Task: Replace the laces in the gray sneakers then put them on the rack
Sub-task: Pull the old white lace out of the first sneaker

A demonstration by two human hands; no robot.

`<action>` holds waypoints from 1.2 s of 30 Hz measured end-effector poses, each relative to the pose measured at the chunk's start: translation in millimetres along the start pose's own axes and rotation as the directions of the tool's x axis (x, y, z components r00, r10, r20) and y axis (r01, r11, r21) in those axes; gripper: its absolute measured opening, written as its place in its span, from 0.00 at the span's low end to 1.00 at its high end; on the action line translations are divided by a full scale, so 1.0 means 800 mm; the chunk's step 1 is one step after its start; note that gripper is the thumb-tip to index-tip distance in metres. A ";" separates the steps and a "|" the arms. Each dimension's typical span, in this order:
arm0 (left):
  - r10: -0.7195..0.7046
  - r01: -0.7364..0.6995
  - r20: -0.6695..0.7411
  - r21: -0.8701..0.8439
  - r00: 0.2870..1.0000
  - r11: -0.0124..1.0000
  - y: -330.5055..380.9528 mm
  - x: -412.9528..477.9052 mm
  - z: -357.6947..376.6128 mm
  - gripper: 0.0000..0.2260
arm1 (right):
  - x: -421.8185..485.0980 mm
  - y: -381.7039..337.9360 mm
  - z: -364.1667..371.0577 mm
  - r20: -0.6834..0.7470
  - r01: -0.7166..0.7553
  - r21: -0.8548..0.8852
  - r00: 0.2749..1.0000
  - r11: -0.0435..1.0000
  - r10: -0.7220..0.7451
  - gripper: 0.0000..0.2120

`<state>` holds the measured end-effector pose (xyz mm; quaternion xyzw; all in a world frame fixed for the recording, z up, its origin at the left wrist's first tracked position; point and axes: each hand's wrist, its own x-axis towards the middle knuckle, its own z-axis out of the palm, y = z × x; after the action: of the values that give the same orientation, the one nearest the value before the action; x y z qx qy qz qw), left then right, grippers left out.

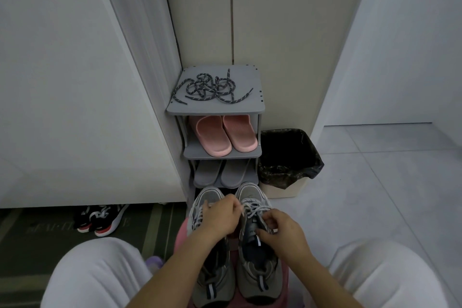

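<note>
Two gray sneakers [251,192] sit toes-forward between my knees, on what may be a pink stool, close enough to work on. My left hand [220,215] pinches the right shoe's pale lace [253,207]. My right hand [280,230] seems to pinch it lower, both grips narrow for unthreading. Dark replacement laces [212,89] wait atop the rack [217,109].

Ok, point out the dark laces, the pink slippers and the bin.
dark laces [212,90], head view, middle of the tangle.
pink slippers [211,132], head view, left slipper's upper.
bin [282,177], head view, liner over the front rim.
</note>
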<state>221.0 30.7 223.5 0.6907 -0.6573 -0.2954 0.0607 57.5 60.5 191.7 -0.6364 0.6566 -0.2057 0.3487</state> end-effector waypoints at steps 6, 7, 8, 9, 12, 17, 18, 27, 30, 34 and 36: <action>0.047 -0.058 -0.111 -0.095 0.993 0.994 -0.003 -0.007 0.011 0.06 | 0.001 0.001 0.001 -0.001 0.010 -0.012 1.000 1.000 -0.010 0.12; 0.050 -0.058 -0.127 -0.064 0.991 0.996 -0.001 -0.007 0.009 0.06 | 0.000 0.001 0.001 0.000 0.007 -0.005 1.000 1.000 -0.007 0.12; 0.047 -0.050 -0.139 -0.019 0.989 0.999 0.001 -0.006 0.006 0.07 | 0.000 0.000 0.001 0.000 0.003 0.004 1.000 1.000 -0.003 0.12; 0.040 -0.037 -0.154 0.020 0.987 0.999 0.003 -0.004 0.000 0.07 | 0.001 0.001 0.001 0.000 0.000 0.013 1.000 1.000 0.000 0.12; 0.032 -0.022 -0.144 0.070 0.989 0.997 0.007 0.007 -0.016 0.06 | 0.001 0.002 0.001 -0.001 0.001 0.021 1.000 1.000 -0.001 0.12; -0.046 0.047 0.004 -0.076 0.999 0.996 0.008 0.011 -0.012 0.08 | 0.001 0.004 0.003 -0.010 -0.009 0.010 1.000 1.000 0.009 0.14; -0.052 0.054 0.037 -0.073 0.998 0.996 0.005 0.009 -0.010 0.08 | 0.001 0.004 0.003 -0.010 -0.009 0.010 1.000 1.000 0.009 0.15; 0.038 -0.035 -0.068 0.044 0.997 0.998 -0.003 -0.009 -0.002 0.07 | -0.001 0.003 0.004 -0.023 0.012 -0.021 1.000 1.000 -0.013 0.14; 0.031 -0.017 -0.132 0.104 0.991 0.994 0.000 -0.005 -0.008 0.08 | -0.002 0.000 0.003 -0.028 0.005 -0.021 1.000 1.000 -0.005 0.14; -0.046 0.064 -0.239 0.068 0.970 0.996 -0.008 0.009 -0.024 0.09 | -0.003 -0.002 0.003 -0.033 0.001 -0.018 0.999 1.000 -0.001 0.14; -0.082 0.094 -0.252 0.037 0.964 0.995 -0.011 0.009 -0.026 0.08 | -0.004 -0.001 0.003 -0.036 0.000 -0.017 0.999 1.000 -0.001 0.14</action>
<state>238.4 18.6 233.6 0.7521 -0.6201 -0.1923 0.1134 59.6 63.8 190.9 -0.6357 0.6644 -0.2114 0.3314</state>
